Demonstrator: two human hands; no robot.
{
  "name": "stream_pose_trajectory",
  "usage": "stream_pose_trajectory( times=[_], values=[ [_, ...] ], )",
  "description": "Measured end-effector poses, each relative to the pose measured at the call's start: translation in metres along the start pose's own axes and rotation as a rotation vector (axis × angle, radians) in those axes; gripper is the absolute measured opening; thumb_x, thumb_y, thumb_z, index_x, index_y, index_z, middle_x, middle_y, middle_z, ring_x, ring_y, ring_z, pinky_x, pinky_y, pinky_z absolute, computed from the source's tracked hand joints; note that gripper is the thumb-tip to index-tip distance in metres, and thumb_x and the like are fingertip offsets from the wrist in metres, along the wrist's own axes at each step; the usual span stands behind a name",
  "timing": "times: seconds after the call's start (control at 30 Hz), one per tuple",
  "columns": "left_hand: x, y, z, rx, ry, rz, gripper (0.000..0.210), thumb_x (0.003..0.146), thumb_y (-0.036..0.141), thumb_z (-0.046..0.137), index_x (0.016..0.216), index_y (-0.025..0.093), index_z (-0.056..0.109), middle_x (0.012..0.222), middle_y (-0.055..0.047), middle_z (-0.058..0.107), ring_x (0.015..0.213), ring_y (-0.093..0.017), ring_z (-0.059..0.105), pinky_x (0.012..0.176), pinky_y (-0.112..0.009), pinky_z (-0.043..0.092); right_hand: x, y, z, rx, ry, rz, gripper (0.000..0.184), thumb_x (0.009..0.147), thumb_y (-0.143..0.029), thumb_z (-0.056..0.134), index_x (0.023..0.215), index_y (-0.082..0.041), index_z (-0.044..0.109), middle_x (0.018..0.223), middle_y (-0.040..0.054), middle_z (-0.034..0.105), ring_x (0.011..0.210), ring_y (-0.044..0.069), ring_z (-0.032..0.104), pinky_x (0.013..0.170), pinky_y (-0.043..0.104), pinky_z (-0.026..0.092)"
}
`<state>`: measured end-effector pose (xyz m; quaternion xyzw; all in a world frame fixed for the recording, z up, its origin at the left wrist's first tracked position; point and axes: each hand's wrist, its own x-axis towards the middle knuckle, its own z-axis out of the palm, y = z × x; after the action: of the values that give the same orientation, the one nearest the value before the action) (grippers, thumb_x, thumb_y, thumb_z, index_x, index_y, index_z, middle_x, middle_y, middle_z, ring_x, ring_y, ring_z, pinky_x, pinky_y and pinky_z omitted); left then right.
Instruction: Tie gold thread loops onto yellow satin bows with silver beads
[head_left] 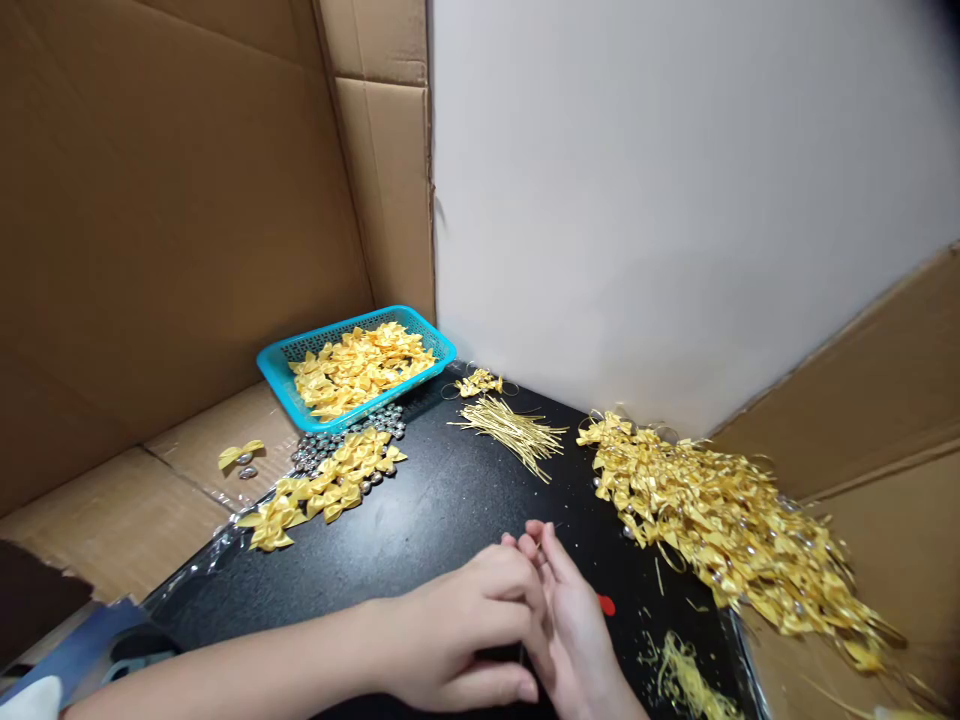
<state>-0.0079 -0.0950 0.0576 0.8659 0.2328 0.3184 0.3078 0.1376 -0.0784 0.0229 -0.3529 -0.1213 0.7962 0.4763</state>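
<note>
My left hand [480,620] reaches in from the left and lies across my right hand [574,610], its fingers curled against the right palm. My right hand is turned palm inward, its thumb and fingertips closed together. Whatever is between the fingers is mostly hidden; only a tiny thin trace shows at the right fingertips. Beyond the hands lies a bundle of gold wire ties [517,432]. To the left is a row of loose gold ribbon bows [330,485] beside round metallic beads [311,452]. A large heap of gold bows with beads and ties [712,520] spreads on the right.
A turquoise basket [274,375] full of gold bows stands at the back left. Small gold pieces [478,382] lie near the white wall. Yellow scraps [686,680] and a red spot [607,605] are at the right of the black tabletop [420,520]. Cardboard walls [187,200] enclose the sides.
</note>
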Motion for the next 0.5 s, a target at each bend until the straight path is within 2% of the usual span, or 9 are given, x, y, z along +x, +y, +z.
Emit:
stream_pose_trajectory(
  times=[0.07, 0.1, 0.13, 0.17, 0.2, 0.27, 0.33, 0.43, 0.5],
  values=[
    [-0.016, -0.016, -0.015, 0.245, 0.097, -0.12, 0.027, 0.089, 0.04, 0.06, 0.11, 0.023, 0.064, 0.107, -0.013, 0.068, 0.102, -0.026, 0.059, 0.095, -0.037, 0.039, 0.0, -0.011, 0.003, 0.001, -0.018, -0.06, 0.038, 0.071, -0.044, 0.079, 0.06, -0.021, 0.052, 0.054, -0.0069, 0.045, 0.054, 0.011, 0.05, 0.056, 0.024, 0.045],
    [-0.025, -0.026, -0.026, 0.405, 0.219, -0.245, 0.024, 0.09, 0.036, 0.057, 0.111, 0.024, 0.065, 0.105, -0.012, 0.068, 0.099, -0.026, 0.059, 0.091, -0.038, 0.039, 0.0, -0.017, 0.004, -0.01, -0.025, -0.101, 0.043, 0.073, -0.046, 0.077, 0.056, -0.021, 0.046, 0.052, -0.0075, 0.039, 0.051, 0.01, 0.043, 0.054, 0.024, 0.043],
    [-0.035, -0.037, -0.038, 0.575, 0.325, -0.437, 0.02, 0.091, 0.031, 0.055, 0.105, 0.024, 0.067, 0.102, -0.012, 0.068, 0.096, -0.027, 0.058, 0.088, -0.039, 0.039, -0.001, -0.021, 0.005, -0.047, -0.034, -0.155, 0.046, 0.076, -0.047, 0.073, 0.055, -0.021, 0.041, 0.052, -0.0077, 0.035, 0.05, 0.01, 0.039, 0.054, 0.024, 0.041],
    [-0.044, -0.048, -0.051, 0.738, 0.343, -0.649, 0.018, 0.09, 0.03, 0.054, 0.097, 0.023, 0.069, 0.099, -0.013, 0.068, 0.095, -0.029, 0.058, 0.085, -0.04, 0.039, -0.001, -0.025, 0.004, -0.101, -0.04, -0.221, 0.047, 0.079, -0.047, 0.069, 0.054, -0.021, 0.038, 0.053, -0.0075, 0.033, 0.05, 0.01, 0.035, 0.054, 0.025, 0.04],
    [-0.053, -0.059, -0.063, 0.865, 0.306, -0.825, 0.019, 0.088, 0.031, 0.055, 0.092, 0.022, 0.071, 0.099, -0.013, 0.068, 0.097, -0.032, 0.056, 0.083, -0.042, 0.038, -0.001, -0.027, 0.003, -0.165, -0.043, -0.293, 0.047, 0.082, -0.047, 0.065, 0.055, -0.022, 0.037, 0.054, -0.0071, 0.032, 0.051, 0.011, 0.033, 0.054, 0.026, 0.038],
    [-0.066, -0.075, -0.081, 0.92, 0.285, -0.911, 0.02, 0.084, 0.032, 0.056, 0.082, 0.019, 0.071, 0.093, -0.016, 0.067, 0.097, -0.037, 0.055, 0.08, -0.044, 0.038, -0.002, -0.026, -0.003, -0.305, -0.073, -0.442, 0.044, 0.087, -0.045, 0.057, 0.056, -0.022, 0.036, 0.056, -0.0056, 0.033, 0.054, 0.013, 0.032, 0.055, 0.027, 0.035],
    [-0.073, -0.085, -0.09, 0.949, 0.265, -0.959, 0.022, 0.082, 0.035, 0.058, 0.074, 0.018, 0.07, 0.088, -0.017, 0.067, 0.097, -0.038, 0.055, 0.077, -0.042, 0.039, -0.002, -0.023, -0.012, -0.466, -0.124, -0.541, 0.042, 0.091, -0.043, 0.05, 0.056, -0.023, 0.035, 0.058, -0.0042, 0.034, 0.056, 0.014, 0.032, 0.055, 0.029, 0.032],
    [-0.076, -0.09, -0.091, 0.957, 0.241, -1.012, 0.025, 0.081, 0.036, 0.056, 0.069, 0.019, 0.068, 0.084, -0.015, 0.067, 0.091, -0.035, 0.057, 0.071, -0.038, 0.04, -0.006, -0.017, -0.022, -0.815, -0.21, -0.618, 0.042, 0.095, -0.038, 0.042, 0.056, -0.022, 0.042, 0.059, -0.0019, 0.039, 0.058, 0.016, 0.037, 0.056, 0.03, 0.03],
    [-0.075, -0.091, -0.089, 0.937, 0.23, -1.031, 0.026, 0.081, 0.035, 0.053, 0.067, 0.019, 0.067, 0.082, -0.014, 0.067, 0.085, -0.032, 0.059, 0.068, -0.035, 0.04, -0.01, -0.016, -0.026, -1.076, -0.286, -0.626, 0.039, 0.097, -0.033, 0.042, 0.063, -0.021, 0.056, 0.064, 0.001, 0.05, 0.064, 0.017, 0.047, 0.062, 0.03, 0.034]
  ],
)
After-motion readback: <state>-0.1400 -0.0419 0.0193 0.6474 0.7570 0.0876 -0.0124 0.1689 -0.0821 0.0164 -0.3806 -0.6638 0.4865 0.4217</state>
